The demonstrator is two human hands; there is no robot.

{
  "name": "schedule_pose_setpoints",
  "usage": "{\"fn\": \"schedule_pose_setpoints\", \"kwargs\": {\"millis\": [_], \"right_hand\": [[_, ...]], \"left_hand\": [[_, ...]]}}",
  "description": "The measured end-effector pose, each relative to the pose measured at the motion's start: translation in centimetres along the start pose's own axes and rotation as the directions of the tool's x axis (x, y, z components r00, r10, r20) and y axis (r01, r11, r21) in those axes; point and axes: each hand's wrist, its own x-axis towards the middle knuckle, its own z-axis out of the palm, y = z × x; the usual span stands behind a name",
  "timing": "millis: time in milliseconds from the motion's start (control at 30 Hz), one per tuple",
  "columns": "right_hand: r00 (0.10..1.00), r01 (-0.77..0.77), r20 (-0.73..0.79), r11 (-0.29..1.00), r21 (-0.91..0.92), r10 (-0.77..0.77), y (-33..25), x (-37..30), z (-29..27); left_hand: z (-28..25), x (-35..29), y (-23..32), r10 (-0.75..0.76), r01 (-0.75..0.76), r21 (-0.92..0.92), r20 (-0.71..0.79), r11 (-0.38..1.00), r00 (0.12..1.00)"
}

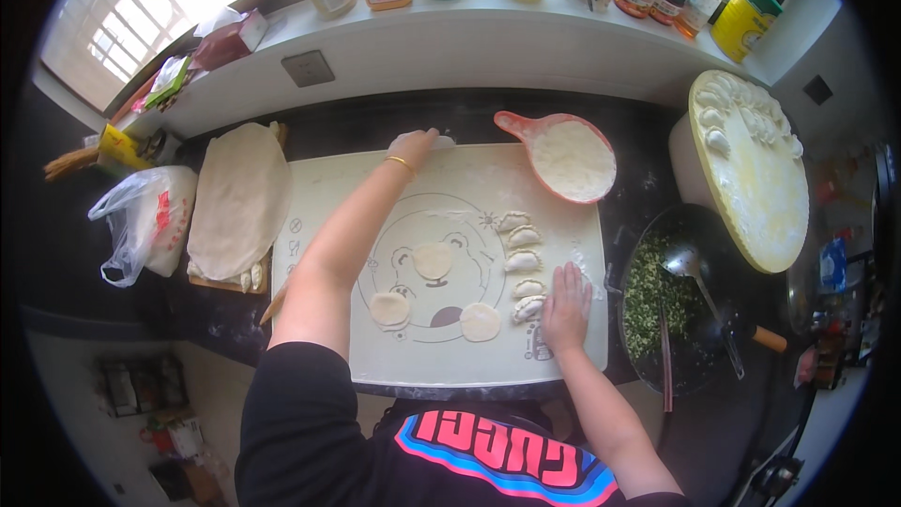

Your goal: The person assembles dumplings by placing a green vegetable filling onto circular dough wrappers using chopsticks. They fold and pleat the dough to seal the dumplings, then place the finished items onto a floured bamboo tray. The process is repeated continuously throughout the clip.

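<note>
My left hand (413, 144) reaches to the far edge of a pale mat (319, 178), a gold bangle on its wrist. Its fingers are curled at a small whitish thing I cannot make out. Lying flat with fingers stretched, my right hand (566, 308) rests on the mat beside a column of several folded dumplings (524, 261). Three round dough wrappers lie mid-mat: one upper (433, 261), one lower left (389, 309), one lower right (481, 322). A wooden stick (273, 304) shows partly behind my left forearm.
Right of the mat are a red-handled scoop of flour (572, 160), a pan of chopped green filling (657, 305) with a spoon (699, 286) and chopsticks, and a round board (755, 178) bearing dumplings. At left lie a dough sheet (239, 197) and plastic bag (164, 221). Jars line the sill.
</note>
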Motion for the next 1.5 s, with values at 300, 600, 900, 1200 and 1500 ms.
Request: {"fn": "schedule_pose_setpoints", "kwargs": {"millis": [300,600,900,1200,1500], "right_hand": [[1.000,0.005,-0.010,1.000,0.006,-0.005,0.0,0.0,-0.1],[1.000,-0.016,-0.021,0.999,0.029,0.017,-0.1,0.0,-0.1],[1.000,0.011,-0.023,1.000,0.009,-0.011,-0.1,-0.1,-0.2],[1.000,-0.002,-0.011,1.000,0.016,0.003,-0.1,0.0,-0.2],[1.000,0.011,-0.023,1.000,0.013,-0.011,0.0,-0.1,0.1]], "left_hand": [[0.2,-1.1,3.6,0.106,-0.104,-0.019,0.136,0.994,0.985],[-2.4,-8.8,3.0,0.082,-0.085,-0.110,-0.030,0.990,0.996],[2.3,-6.6,-2.9,-0.125,0.124,0.017,0.086,0.992,0.988],[-1.9,-10.0,-0.3,-0.270,0.269,-0.103,0.007,0.958,0.963],[0.6,-8.9,-10.5,-0.377,0.377,-0.007,-0.003,0.926,0.926]]}}
